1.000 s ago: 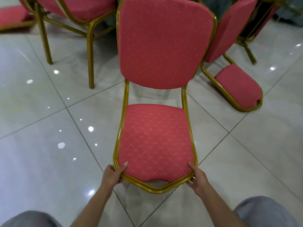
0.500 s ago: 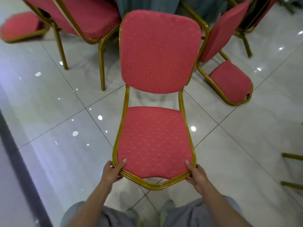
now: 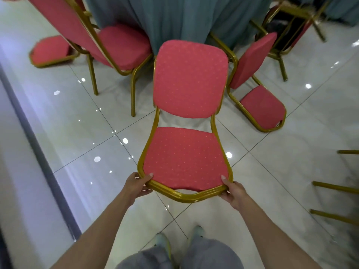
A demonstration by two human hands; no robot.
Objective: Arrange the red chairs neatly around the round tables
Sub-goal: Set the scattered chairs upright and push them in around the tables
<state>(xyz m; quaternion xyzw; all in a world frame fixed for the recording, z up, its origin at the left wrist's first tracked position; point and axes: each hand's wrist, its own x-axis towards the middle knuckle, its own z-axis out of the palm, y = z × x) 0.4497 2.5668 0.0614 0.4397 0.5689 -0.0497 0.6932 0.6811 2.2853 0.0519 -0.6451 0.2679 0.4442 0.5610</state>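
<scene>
A red padded chair [image 3: 184,160] with a gold metal frame is in front of me, its back facing away toward a table draped in grey-green cloth [image 3: 180,18]. My left hand [image 3: 136,186] grips the seat's front left corner, thumb on the cushion. My right hand [image 3: 233,191] grips the front right corner the same way. The chair's legs are hidden under the seat, so I cannot tell whether it touches the floor.
Another red chair [image 3: 120,45] stands at the left of the table. A red chair [image 3: 260,98] lies tipped on the floor at the right, and a red seat [image 3: 50,50] at far left. Gold chair legs [image 3: 338,188] stick in from the right edge. A wall runs along the left.
The chair has moved away from me toward the draped table, and my arms have stretched out. More of the table cloth and my legs and shoes have come into view.
</scene>
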